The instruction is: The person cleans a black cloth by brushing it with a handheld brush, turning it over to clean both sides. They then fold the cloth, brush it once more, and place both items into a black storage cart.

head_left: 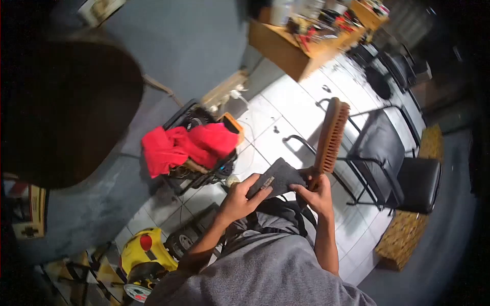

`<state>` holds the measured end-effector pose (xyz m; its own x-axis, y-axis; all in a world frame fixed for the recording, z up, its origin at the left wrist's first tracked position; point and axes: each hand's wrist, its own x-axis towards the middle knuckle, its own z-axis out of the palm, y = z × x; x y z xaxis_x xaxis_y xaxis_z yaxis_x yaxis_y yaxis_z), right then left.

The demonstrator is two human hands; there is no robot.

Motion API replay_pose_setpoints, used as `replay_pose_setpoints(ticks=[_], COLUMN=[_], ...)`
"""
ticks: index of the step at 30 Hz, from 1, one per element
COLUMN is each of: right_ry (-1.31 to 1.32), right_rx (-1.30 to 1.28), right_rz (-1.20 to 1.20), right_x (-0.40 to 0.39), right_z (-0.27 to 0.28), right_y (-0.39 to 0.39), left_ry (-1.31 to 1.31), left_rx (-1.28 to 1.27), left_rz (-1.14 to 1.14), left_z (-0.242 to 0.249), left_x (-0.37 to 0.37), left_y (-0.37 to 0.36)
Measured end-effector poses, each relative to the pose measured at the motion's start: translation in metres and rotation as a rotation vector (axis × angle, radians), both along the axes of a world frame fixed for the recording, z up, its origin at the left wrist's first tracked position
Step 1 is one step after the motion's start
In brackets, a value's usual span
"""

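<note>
Head view: my left hand [244, 198] is gripping the dark wallet [278, 178] in front of me; my right hand [316, 195] is clasping the bristle brush [332, 137], bristles facing away, probably freeing that thumb for steadying the wallet's edge.

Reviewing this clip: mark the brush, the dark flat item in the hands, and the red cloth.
Brush [335, 135]: head view, on its bristles.
Dark flat item [280, 176]: head view, on its upturned face.
Red cloth [188, 145]: head view, middle of its folds.

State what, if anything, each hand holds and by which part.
The left hand holds a dark flat item by one end; the right hand grips a brush by its handle.
</note>
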<state>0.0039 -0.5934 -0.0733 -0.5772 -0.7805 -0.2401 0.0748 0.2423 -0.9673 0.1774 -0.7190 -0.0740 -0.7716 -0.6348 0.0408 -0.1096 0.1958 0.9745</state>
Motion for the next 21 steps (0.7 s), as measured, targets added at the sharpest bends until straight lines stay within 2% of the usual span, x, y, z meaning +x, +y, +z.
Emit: replay_pose_setpoints(ticks=[1, 4, 5, 6, 9, 10, 12, 13, 14, 16, 17, 18, 21], right_ry=[0.146, 0.123, 0.153, 0.152, 0.600, 0.602, 0.040, -0.048, -0.050, 0.193, 0.234, 0.169, -0.052], right_rx=[-0.026, -0.030, -0.132, -0.137, -0.033, -0.034, 0.228, 0.231, 0.226, 0.105, -0.038, -0.152, -0.207], right_rz=[0.050, -0.063, -0.115, -0.156, -0.357, -0.375, -0.428, -0.393, -0.404, -0.352, -0.418, -0.410, -0.373], right_x=[-0.010, -0.032, -0.037, -0.044, -0.068, -0.073, -0.077, -0.079, -0.079, -0.071, -0.064, -0.061, -0.048], right_z=[0.006, -0.008, -0.005, -0.009, -0.034, -0.035, -0.030, -0.024, -0.029, -0.044, -0.037, -0.028, -0.011], right_y=[0.016, 0.076, 0.089, 0.107, 0.157, 0.176, 0.206, 0.220, 0.230, 0.251, 0.252, 0.255, 0.268], left_ry=[0.010, -0.089, -0.086, -0.091, -0.135, -0.133, -0.192, -0.169, -0.168, -0.161, -0.162, -0.166, -0.166], left_rx=[0.053, 0.024, 0.023, 0.014, -0.011, -0.018, -0.033, 0.017, 0.011, 0.275, 0.290, 0.291, 0.121], left_rz=[-0.108, -0.280, -0.208, -0.248, -0.072, -0.089, 0.005, 0.001, -0.010, 0.095, 0.102, 0.099, 0.005], left_z=[0.002, -0.010, -0.008, -0.007, -0.011, -0.011, -0.008, -0.017, -0.022, -0.030, -0.040, -0.035, -0.005], left_x=[-0.013, -0.051, -0.067, -0.080, -0.116, -0.125, -0.139, -0.143, -0.150, -0.155, -0.156, -0.159, -0.168], left_y=[0.011, 0.044, 0.061, 0.076, 0.119, 0.133, 0.155, 0.164, 0.173, 0.192, 0.198, 0.205, 0.218])
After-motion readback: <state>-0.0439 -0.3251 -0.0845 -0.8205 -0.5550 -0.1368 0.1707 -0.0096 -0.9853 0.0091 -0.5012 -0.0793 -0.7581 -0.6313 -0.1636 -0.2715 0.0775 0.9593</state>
